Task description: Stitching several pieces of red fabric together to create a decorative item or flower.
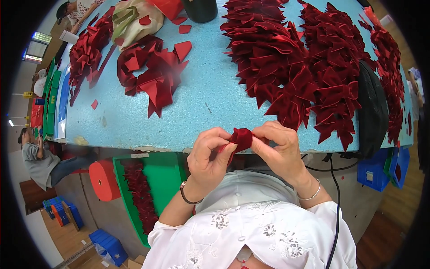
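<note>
Between my two hands, just over the near table edge, is a small folded piece of dark red velvet ribbon (242,138). My left hand (209,152) pinches its left side and lower end between thumb and fingers. The right side is gripped by the thumb and forefinger of my right hand (280,148). Beyond my hands, long overlapping rows of dark red velvet bows (268,58) cover the right half of the blue table (201,103). Loose red velvet pieces (156,80) lie in a heap to the left.
A black bag (372,107) stands at the right near edge, with a black cable (336,201) hanging down. Below the table sit a green bin (168,172) holding bows and a red stool (104,180). A cream cloth bundle (136,22) and dark container (200,10) are at the back. Two people work left.
</note>
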Demonstrator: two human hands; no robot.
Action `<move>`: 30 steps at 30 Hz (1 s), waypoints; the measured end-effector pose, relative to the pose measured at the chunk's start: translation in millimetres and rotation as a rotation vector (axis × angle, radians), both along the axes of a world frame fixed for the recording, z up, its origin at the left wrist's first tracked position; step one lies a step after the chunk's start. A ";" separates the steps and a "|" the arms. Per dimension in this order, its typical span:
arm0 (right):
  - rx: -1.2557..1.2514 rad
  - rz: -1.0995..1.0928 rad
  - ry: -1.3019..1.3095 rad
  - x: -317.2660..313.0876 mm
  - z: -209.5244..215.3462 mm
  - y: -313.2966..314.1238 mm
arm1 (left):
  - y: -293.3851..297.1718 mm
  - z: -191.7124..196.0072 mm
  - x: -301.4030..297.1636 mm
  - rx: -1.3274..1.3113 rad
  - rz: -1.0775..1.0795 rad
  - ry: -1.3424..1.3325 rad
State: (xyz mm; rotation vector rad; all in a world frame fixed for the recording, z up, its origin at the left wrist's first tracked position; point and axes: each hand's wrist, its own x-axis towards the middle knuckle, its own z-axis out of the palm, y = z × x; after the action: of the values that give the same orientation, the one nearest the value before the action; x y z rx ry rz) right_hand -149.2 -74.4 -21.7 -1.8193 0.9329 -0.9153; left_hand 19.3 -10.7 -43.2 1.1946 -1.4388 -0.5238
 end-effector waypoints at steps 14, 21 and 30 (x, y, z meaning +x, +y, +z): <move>0.695 0.049 -0.431 2.5 -0.3 -0.7 | 0.3 -5.7 -2.1 0.108 -0.070 0.466; 1.318 0.394 -0.910 -2.0 -10.5 0.2 | 0.6 -6.3 -0.5 0.105 -0.177 0.573; 1.104 0.227 -0.689 0.4 3.1 7.1 | 5.0 -6.3 0.1 0.024 -0.094 0.326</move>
State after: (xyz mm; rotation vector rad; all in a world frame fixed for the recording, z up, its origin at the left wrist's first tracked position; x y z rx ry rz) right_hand -148.8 -67.3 -18.6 -0.5756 0.5592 -0.5969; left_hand 19.4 -5.7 -49.4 1.0098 -1.2138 -0.7654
